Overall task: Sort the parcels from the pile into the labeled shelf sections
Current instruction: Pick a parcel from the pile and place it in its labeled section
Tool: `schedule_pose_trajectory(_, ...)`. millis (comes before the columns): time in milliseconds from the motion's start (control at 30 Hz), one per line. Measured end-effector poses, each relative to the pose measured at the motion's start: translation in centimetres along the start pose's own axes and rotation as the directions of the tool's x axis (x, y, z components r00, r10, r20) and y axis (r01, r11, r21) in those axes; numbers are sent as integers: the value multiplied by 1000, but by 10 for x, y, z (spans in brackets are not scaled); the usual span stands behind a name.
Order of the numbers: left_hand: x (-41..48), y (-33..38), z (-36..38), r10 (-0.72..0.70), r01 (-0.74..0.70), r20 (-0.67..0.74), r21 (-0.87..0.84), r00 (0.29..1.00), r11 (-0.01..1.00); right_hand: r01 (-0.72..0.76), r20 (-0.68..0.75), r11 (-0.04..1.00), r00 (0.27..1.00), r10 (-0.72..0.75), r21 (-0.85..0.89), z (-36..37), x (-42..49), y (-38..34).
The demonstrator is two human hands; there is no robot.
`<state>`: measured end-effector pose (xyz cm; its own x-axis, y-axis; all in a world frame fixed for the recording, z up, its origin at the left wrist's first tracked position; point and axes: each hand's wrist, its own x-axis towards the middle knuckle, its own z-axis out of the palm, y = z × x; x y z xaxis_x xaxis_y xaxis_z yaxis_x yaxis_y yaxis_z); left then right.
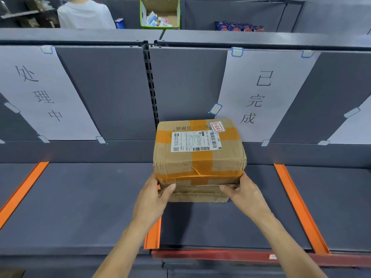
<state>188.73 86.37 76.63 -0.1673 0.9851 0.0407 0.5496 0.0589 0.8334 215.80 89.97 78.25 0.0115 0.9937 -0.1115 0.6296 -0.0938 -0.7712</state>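
A brown cardboard parcel (198, 157) with orange tape, a white shipping label and a small red-and-blue sticker is over the grey shelf (251, 207), in the section under the paper sign reading 已完成 (259, 97). Beneath it lies a flatter cardboard piece or second parcel (198, 194). My left hand (154, 195) grips the lower left corner of the parcel, thumb across the front. My right hand (245, 193) grips the lower right corner the same way. I cannot tell whether the parcel rests on the shelf or is held just above it.
Orange dividers (299, 207) (24, 189) (153, 233) split the shelf into sections. The left section carries a sign reading 处理中 (40, 93). Behind the shelf top stand a person in white (86, 15), an open carton of small items (160, 14) and blue packets (239, 26).
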Motion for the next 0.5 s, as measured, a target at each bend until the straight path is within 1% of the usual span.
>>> schedule_pose_trajectory(100,2,-3,-3,2,-2,-35,13,999,1000,11,29,1000,1000,-10,-17,-3,1,1)
schedule_pose_trajectory(267,9,0,-4,-12,17,-63,76,998,997,30,-3,999,1000,-30,-37,1,2,1)
schedule_pose_trajectory(433,7,-1,-8,-19,23,-25,148,999,989,18,-5,998,1000,-18,-58,4,3,5)
schedule_pose_trajectory(500,5,-1,-7,-19,23,-26,152,999,988,15,-1,997,1000,-15,-73,2,3,6)
